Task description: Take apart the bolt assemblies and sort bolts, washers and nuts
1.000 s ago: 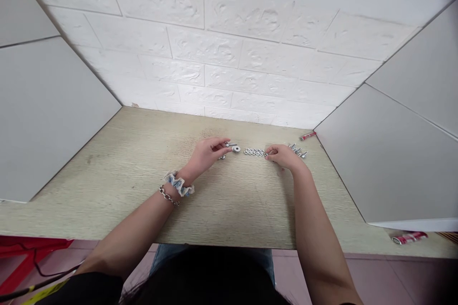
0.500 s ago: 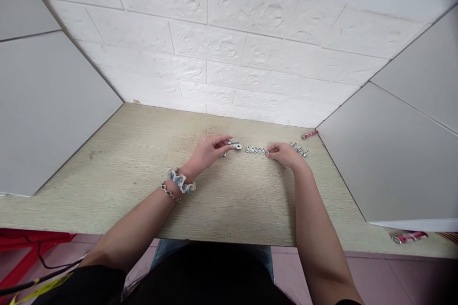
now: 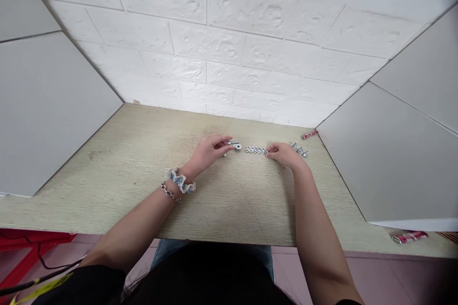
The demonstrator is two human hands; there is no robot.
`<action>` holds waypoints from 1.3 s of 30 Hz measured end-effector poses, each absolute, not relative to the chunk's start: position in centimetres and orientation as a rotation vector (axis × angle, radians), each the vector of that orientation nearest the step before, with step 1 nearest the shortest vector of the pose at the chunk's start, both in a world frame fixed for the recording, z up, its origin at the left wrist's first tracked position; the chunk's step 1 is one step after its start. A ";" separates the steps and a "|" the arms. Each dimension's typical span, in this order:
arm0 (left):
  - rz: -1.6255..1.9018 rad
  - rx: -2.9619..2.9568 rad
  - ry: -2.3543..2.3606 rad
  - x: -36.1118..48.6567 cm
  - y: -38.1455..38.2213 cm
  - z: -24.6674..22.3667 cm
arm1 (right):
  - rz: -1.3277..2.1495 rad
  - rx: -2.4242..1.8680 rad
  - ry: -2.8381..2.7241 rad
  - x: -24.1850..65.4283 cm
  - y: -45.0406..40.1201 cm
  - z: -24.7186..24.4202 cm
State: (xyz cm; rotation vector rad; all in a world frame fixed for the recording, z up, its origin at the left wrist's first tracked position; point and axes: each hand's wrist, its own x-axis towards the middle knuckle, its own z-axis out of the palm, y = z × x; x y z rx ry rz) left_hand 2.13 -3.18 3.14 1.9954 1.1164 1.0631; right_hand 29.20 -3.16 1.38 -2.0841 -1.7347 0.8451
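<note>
My left hand (image 3: 206, 155) is closed in a pinch on a silver bolt (image 3: 234, 142), whose shank points right. Just below the bolt, washers (image 3: 238, 147) lie by the thumb tip. Another small metal part (image 3: 223, 155) shows partly under this hand. Hex nuts (image 3: 255, 150) stand in two tight rows on the tabletop, right of the washers. At the right end of those rows, my right hand (image 3: 284, 154) pinches a nut (image 3: 266, 152), mostly covered by the fingertips. Several bolts (image 3: 299, 149) lie beyond my right hand, partly hidden by it.
The wooden tabletop (image 3: 229, 200) runs back to a white brick-pattern wall (image 3: 225, 47). Grey panels stand at left (image 3: 53, 114) and right (image 3: 404, 152). One red battery-like cylinder (image 3: 309, 134) lies at the back right, another (image 3: 410, 237) near the front right edge.
</note>
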 end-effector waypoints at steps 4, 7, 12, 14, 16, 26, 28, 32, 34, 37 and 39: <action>1.066 2.004 1.123 2.1 -3.2 3.1 | 0.832 -2.082 -1.744 29.3 -3.1 1.3; 1.068 1.998 1.099 2.2 -3.2 3.0 | 0.814 -2.076 -1.762 29.3 -3.1 1.2; 1.071 1.970 1.082 2.2 -3.3 3.1 | 0.811 -2.087 -1.763 29.2 -3.1 1.3; 1.071 1.963 1.086 2.2 -3.3 3.2 | 0.808 -2.095 -1.760 29.1 -3.1 1.4; 1.071 1.960 1.089 2.2 -3.3 3.2 | 0.806 -2.099 -1.757 29.1 -3.2 1.4; 1.059 1.970 1.098 2.2 -3.3 3.1 | 0.812 -2.103 -1.769 29.1 -3.2 1.5; 1.057 1.970 1.095 2.2 -3.3 3.1 | 0.846 -2.111 -1.749 29.2 -3.2 1.4; 1.061 1.962 1.093 2.1 -3.3 3.1 | 0.929 -2.116 -1.669 29.5 -3.7 2.2; 1.069 1.952 1.096 2.1 -3.2 3.2 | 0.912 -2.113 -1.622 29.3 -4.4 4.1; 1.094 1.931 1.103 2.0 -3.2 3.2 | 0.679 -2.103 -1.571 29.0 -6.6 9.2; 1.117 1.919 1.108 2.0 -3.2 3.3 | 0.399 -2.003 -1.567 29.4 -8.4 13.0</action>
